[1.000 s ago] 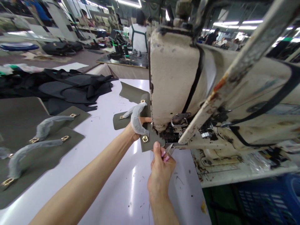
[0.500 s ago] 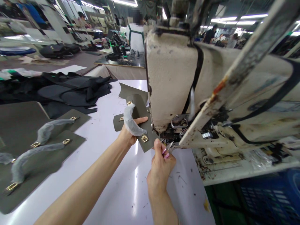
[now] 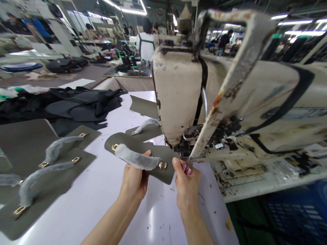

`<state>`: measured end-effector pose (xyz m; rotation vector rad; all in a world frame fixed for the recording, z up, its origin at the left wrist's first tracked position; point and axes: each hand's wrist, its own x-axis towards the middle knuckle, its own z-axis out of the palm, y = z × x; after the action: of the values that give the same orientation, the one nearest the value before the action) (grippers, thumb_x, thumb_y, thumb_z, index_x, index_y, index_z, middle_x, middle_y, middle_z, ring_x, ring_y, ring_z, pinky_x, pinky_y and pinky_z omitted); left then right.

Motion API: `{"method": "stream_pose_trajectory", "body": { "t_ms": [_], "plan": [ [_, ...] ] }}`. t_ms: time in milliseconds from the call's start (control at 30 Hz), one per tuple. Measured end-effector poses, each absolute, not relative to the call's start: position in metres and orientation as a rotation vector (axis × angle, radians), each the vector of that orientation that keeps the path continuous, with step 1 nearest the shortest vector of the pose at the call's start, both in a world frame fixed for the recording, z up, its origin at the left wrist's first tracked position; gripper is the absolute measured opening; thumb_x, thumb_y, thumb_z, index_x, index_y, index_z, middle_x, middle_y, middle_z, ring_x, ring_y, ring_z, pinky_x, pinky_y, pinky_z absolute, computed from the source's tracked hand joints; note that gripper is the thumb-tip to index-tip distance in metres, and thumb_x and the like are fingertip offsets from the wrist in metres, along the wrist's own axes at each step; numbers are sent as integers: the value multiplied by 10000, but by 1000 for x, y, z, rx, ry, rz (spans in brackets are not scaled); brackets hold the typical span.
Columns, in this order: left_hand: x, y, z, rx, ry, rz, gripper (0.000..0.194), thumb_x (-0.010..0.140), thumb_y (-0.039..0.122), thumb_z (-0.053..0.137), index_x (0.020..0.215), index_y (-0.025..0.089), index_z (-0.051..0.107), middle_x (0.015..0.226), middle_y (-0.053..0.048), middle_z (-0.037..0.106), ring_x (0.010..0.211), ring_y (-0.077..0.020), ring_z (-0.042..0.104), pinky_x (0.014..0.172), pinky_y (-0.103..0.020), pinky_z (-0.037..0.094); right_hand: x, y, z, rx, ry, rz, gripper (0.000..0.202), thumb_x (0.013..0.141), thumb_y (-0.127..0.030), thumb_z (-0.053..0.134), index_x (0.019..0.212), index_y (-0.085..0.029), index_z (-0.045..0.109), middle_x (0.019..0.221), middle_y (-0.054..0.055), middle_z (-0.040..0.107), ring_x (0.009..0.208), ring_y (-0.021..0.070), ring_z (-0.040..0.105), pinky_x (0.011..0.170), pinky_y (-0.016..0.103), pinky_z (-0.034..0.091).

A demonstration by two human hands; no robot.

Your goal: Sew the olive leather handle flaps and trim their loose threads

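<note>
My left hand [image 3: 133, 180] grips the near edge of an olive-grey bag panel [image 3: 167, 153], its thumb lying on top. The panel is held tilted above the white table [image 3: 122, 211]. Along it runs a carry handle [image 3: 138, 159] wrapped in cloudy plastic film, with gold buckles at both ends. My right hand [image 3: 188, 187] is closed around small thread snips [image 3: 188, 169] with pink grips. Its thumb and fingertips are at the panel's right corner, just below the needle area of the sewing machine [image 3: 178, 92]. Whether the fingertips also pinch thread is too small to tell.
More olive panels [image 3: 63, 180] with wrapped handles lie at the left. Another panel [image 3: 145, 131] is behind the held one. Black cut pieces [image 3: 76, 105] are heaped at the back left. A rusty metal bar [image 3: 224, 92] crosses the machine's front. A blue crate [image 3: 298, 214] stands low at right.
The panel has turned flatter and come nearer and to the left with my left hand, uncovering another panel behind. My right hand has shifted slightly right and down with the snips.
</note>
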<state>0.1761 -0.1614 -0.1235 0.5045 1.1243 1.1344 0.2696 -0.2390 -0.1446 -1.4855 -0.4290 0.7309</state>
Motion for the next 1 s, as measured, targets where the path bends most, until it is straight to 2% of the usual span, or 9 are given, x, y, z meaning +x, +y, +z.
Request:
{"method": "stream_pose_trajectory", "body": {
  "t_ms": [133,267,300,400,467,567,633,700,1000],
  "plan": [
    [173,-198,-128,369,1200,1131,154,781,81,669,921,135,705,880,-36,740,689,-118,676,618,-197,592,289,-254,-142,-1550,-651,802,453,882,-484,612,582,-179,463,594,-42,290,595,105,281,526,246,221],
    [163,-228,-127,435,1180,1034,123,857,173,636,952,160,714,975,-66,739,867,-172,704,702,-245,597,302,-258,-140,-1537,-722,856,448,878,-489,614,593,-178,464,589,-47,278,583,101,258,515,252,193],
    [155,-234,-126,530,1167,925,137,878,257,636,902,152,722,920,-77,741,848,-188,706,702,-260,593,304,-258,-140,-1527,-722,871,447,874,-490,618,594,-180,461,588,-49,272,578,100,250,511,253,184],
    [126,-247,-118,994,1172,407,536,910,525,546,564,128,649,502,-64,603,482,-149,593,495,-231,494,306,-256,-143,-1476,-691,916,445,860,-496,633,600,-184,452,602,-49,273,579,99,238,504,251,179],
    [109,-248,-110,1374,1234,275,592,915,569,502,506,152,590,425,-34,513,412,-129,501,442,-232,419,306,-254,-146,-1445,-669,928,441,844,-499,651,604,-184,457,612,-48,276,585,101,237,505,250,182],
    [105,-233,-102,2008,1292,581,332,920,481,544,891,188,698,834,-79,703,798,-234,656,740,-344,538,305,-253,-149,-1399,-655,924,424,830,-494,666,613,-178,485,617,-47,283,595,106,247,513,251,195],
    [116,-215,-102,2369,1231,753,411,906,436,583,1246,207,608,1223,-119,656,1151,-312,588,1001,-480,470,304,-253,-149,-1356,-652,947,416,840,-491,656,623,-176,492,626,-44,292,604,109,255,520,250,210],
    [132,-198,-106,2581,1066,777,546,924,378,578,1427,206,457,1427,-119,535,1345,-309,456,1118,-511,382,305,-254,-147,-1356,-664,956,423,853,-490,644,622,-182,469,628,-46,281,603,107,250,522,248,212],
    [154,-185,-102,2732,798,829,379,950,277,559,1304,143,588,1390,-142,590,1339,-272,500,1122,-476,419,305,-266,-129,-1662,-940,739,431,936,-500,533,672,-166,601,567,-42,429,557,110,363,529,234,258]
  ]
}}
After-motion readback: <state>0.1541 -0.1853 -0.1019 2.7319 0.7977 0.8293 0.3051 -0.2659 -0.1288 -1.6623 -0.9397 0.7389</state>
